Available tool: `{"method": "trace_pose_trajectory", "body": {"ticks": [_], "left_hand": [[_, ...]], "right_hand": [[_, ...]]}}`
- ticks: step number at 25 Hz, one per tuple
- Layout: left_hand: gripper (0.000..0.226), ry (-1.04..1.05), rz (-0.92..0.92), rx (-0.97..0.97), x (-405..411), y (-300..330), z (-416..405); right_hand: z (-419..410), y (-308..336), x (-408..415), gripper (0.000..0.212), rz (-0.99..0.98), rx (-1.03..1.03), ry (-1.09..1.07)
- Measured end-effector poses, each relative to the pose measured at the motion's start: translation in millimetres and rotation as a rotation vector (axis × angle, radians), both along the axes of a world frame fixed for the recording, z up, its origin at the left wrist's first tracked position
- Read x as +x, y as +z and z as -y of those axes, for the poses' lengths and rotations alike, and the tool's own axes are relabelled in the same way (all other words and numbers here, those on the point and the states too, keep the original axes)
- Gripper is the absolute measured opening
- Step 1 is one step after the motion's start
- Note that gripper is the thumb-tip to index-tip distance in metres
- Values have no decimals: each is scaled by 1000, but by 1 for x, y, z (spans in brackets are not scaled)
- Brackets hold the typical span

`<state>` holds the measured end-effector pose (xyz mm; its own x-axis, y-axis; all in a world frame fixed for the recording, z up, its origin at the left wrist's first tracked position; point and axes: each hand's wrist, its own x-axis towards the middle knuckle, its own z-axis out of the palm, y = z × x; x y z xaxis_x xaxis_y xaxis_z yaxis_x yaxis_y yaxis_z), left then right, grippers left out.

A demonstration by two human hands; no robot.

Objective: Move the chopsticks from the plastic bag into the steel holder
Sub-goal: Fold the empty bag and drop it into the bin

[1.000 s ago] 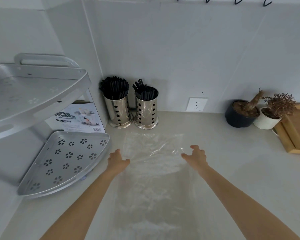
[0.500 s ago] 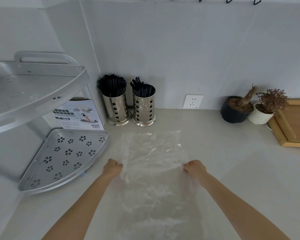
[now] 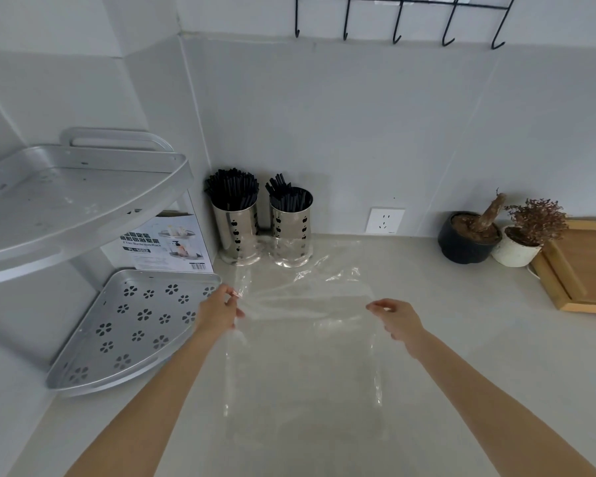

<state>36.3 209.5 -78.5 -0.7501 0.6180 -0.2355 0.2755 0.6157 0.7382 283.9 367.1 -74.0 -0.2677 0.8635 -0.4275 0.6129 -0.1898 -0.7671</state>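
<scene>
Clear plastic bag [image 3: 307,339] spread flat on the bench [image 3: 461,339] in the lower middle of the frame, looking empty, its far end crumpled just in front of the two steel holders. Left hand [image 3: 219,309] at the bag's left edge, fingertips pinched shut on a fold of film; right hand [image 3: 398,320] at the right edge, fingers curled and seemingly pinching the film, though too blurred to be sure. Black chopsticks [image 3: 231,187] standing upright in the left steel holder [image 3: 236,228] and the right steel holder [image 3: 291,228], upper middle of the frame against the wall; none visible inside the bag. Bag probably near weightless, limp and slippery, prone to cling and crease, so best pinched at the edges or corners and lifted evenly. Chopsticks likely light, stiff and smooth, best gripped as a bundle around mid-length. Holders apparently rigid and stable. Task seemingly complete.
</scene>
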Motion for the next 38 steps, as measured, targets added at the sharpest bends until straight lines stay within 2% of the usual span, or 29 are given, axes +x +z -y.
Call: {"method": "trace_pose_trajectory", "body": {"ticks": [5, 8, 11, 15, 20, 23, 27, 32, 38], "left_hand": [[21, 80, 34, 341, -3, 33, -11], [20, 137, 1, 524, 0, 54, -12], [14, 157, -42, 571, -1, 57, -9], [7, 196, 1, 522, 1, 35, 2], [8, 229, 129, 437, 21, -4, 29], [6, 283, 233, 393, 37, -26, 46], [24, 358, 345, 309, 50, -54, 63], [27, 422, 469, 232, 61, -70, 79], [16, 456, 540, 201, 78, -70, 94]], "right_hand": [[-8, 42, -9, 12, -259, 43, -88], [-9, 62, -9, 8, -370, 54, -71], [-7, 68, -5, 10, -464, 5, -69], [3, 52, 3, 10, -550, -73, -61], [28, 7, 17, 5, -459, -164, -133], [46, -16, 25, 22, -419, -226, -214], [67, -39, 38, 21, -340, -272, -247], [83, -65, 53, 18, -137, -195, -227], [96, -74, 63, 17, 53, -142, -176]]}}
